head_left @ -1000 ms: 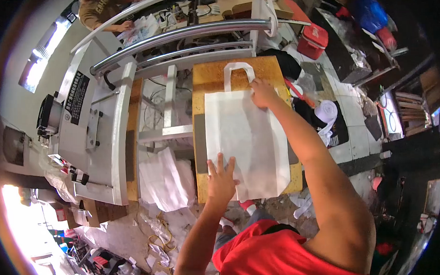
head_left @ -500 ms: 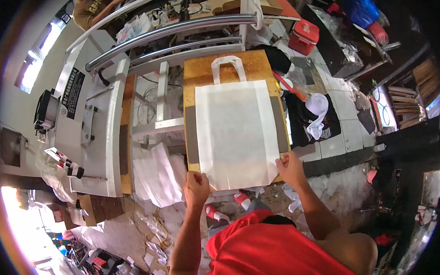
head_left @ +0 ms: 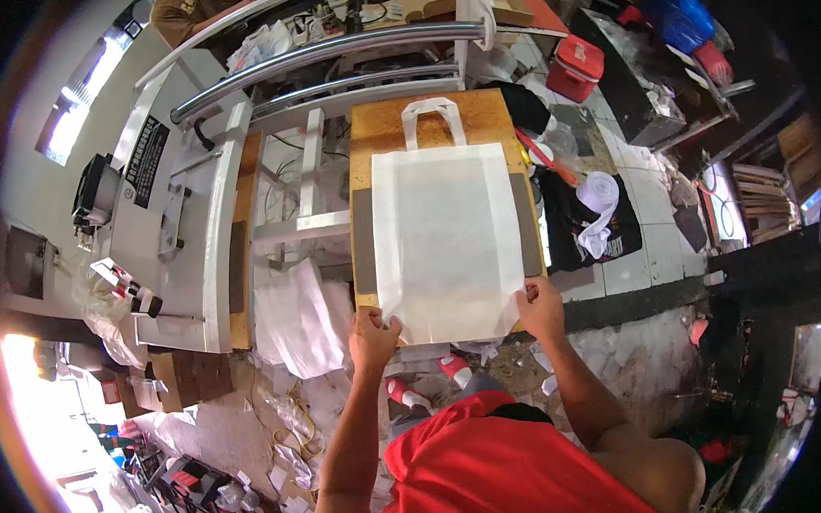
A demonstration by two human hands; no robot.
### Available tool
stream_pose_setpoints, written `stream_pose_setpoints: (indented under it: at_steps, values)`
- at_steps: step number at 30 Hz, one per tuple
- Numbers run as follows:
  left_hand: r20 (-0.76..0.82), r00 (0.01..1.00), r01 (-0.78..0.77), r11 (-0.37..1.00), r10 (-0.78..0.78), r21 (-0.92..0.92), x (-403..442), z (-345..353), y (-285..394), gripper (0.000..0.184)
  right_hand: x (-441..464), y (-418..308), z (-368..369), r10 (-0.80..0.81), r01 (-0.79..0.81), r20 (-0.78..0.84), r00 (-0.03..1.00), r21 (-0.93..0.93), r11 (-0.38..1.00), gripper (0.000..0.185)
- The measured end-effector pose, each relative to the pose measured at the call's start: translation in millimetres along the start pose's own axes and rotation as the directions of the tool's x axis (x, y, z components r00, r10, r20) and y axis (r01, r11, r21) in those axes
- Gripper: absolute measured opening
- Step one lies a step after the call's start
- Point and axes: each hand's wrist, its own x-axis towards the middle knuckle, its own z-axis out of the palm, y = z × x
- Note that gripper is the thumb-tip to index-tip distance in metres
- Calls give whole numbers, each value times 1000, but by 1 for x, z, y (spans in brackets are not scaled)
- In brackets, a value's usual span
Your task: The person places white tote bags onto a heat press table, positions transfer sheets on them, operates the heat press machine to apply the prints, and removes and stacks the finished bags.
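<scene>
Your left grip [head_left: 372,341] is closed in a pinch on the lower left corner of the white bag [head_left: 448,242], and your right grip [head_left: 541,310] has the same kind of pinch on the lower right side, a touch higher up. So the bag stretches away from you, pretty much centred between both grips, with its bottom edge nearest you.

As for looks, it's lying flat and fairly smooth, off-white, slightly see-through in the middle with brighter strips down both sides. The bottom corners angle inward, and one handle loop [head_left: 454,121] points straight away from you.

Under it there's a dark grey pad [head_left: 363,231] poking out on both sides, on the yellowish wooden worktop [head_left: 485,118]. Off to your left, a floppy pile of white material [head_left: 300,319] sits just beside the worktop. On your right you've got a white roll [head_left: 596,194] on black cloth [head_left: 568,242], and farther out a red box [head_left: 576,68]. Shiny metal bar [head_left: 331,51] runs across past the far end.
</scene>
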Motion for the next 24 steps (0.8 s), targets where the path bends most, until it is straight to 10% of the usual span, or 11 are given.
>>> stream_pose_setpoints:
  at_steps: [7, 10, 11, 13, 17, 19, 21, 23, 24]
  values:
    - [133, 990, 32, 998, -40, 62, 13, -1, -19, 36, 1, 4, -1, -148, 144, -96, 984, -41, 989, 20]
    - [108, 951, 310, 871, -291, -381, 12, -29, -53, 25, -1, 93, -10, 124, -135, -346, 930, -7, 991, 19]
    - [-100, 975, 156, 928, -200, -339, 1, -51, -56, 20, -8, 167, -10, 94, -158, -459, 883, -103, 982, 20]
    - [-141, 955, 202, 921, -261, -334, -23, -73, -118, 22, -41, 264, -4, 425, -450, -149, 893, -263, 853, 22]
    - [-58, 927, 376, 920, -372, 110, -121, -82, -255, 23, -111, 206, 124, -48, 169, 318, 947, -364, 916, 24]
    - [117, 904, 380, 898, -411, 221, -191, -81, -322, 24, -97, 158, 217, -21, 204, 432, 901, -381, 902, 32]
    - [177, 787, 509, 784, -591, 356, -258, -84, -355, 27, -94, 163, 304, -482, 651, 439, 758, -475, 592, 50]
    - [325, 736, 494, 799, -594, 342, -351, -79, -418, 31, -61, 138, 352, -630, 779, 475, 614, -238, 580, 61]
    - [403, 611, 571, 731, -682, 373, -370, -93, -413, 32, -47, 138, 401, -455, 634, 521, 722, -234, 737, 64]
